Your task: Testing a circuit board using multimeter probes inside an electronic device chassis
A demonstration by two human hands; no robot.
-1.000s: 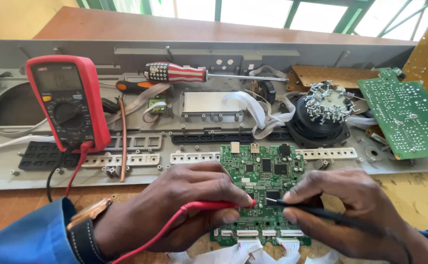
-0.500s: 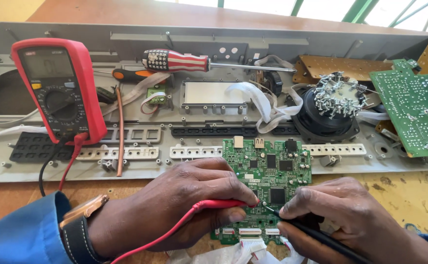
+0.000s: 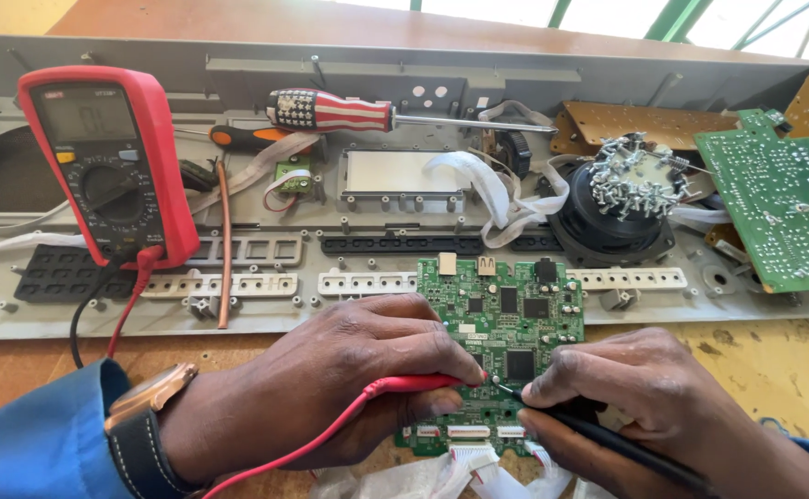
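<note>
My left hand [image 3: 340, 388] pinches a red test probe [image 3: 414, 383], its tip touching a small green circuit board [image 3: 506, 323] lying at the table's front. My right hand [image 3: 645, 407] grips a black test probe [image 3: 608, 439] whose metal tip meets the same spot on the board near a black chip. Red and black leads run from a red multimeter [image 3: 109, 162] propped at the left. White ribbon cables [image 3: 460, 471] hang from the board's lower edge.
An opened grey device chassis [image 3: 404, 194] spans the table. On it lie a striped-handle screwdriver [image 3: 349, 111], a speaker magnet covered in screws [image 3: 631, 185], black button pads [image 3: 63, 273] and a larger green board [image 3: 778, 208] at the right.
The view has drifted slightly down and left. Both probe tips have moved a little lower on the green board and come closer together.
</note>
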